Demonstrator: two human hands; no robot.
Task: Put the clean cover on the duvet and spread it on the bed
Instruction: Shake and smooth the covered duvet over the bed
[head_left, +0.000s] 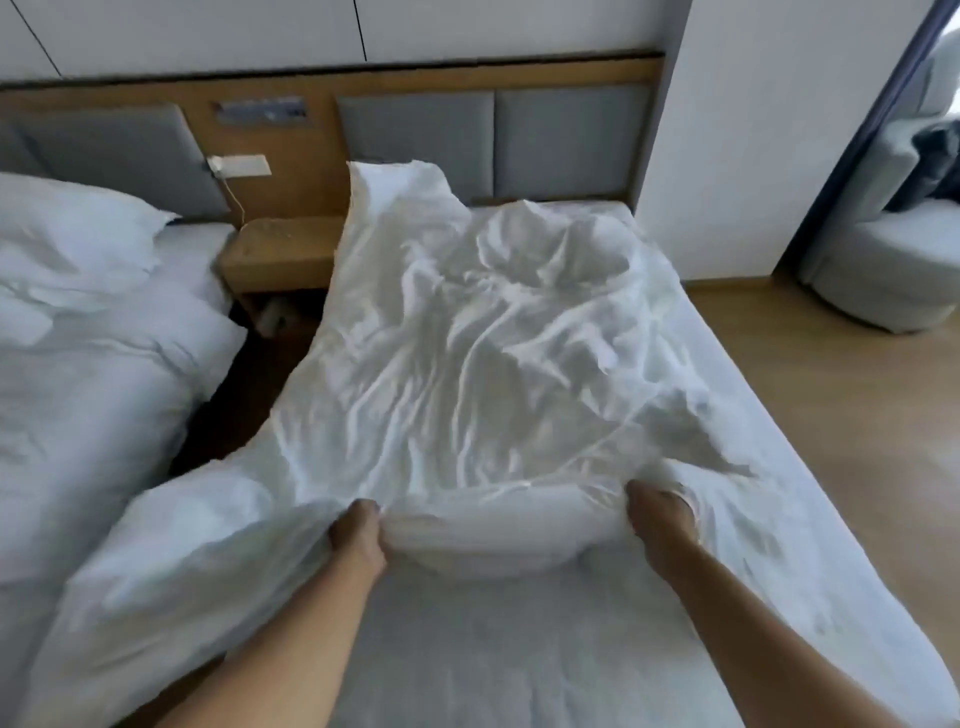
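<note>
Head cam: L hand (358, 530) + R hand (657, 514) gripping duvet cover (467, 364) edge, atop bed (519, 654)

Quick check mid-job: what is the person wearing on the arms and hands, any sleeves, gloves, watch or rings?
The left forearm and right forearm are bare to the frame's edge: no sleeves, gloves, watch or bracelet show on the left hand or right hand. The fingers are mostly hidden in the duvet cover, so rings cannot be told.

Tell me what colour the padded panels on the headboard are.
The padded panels are plain grey; the head view shows them clearly.
</note>
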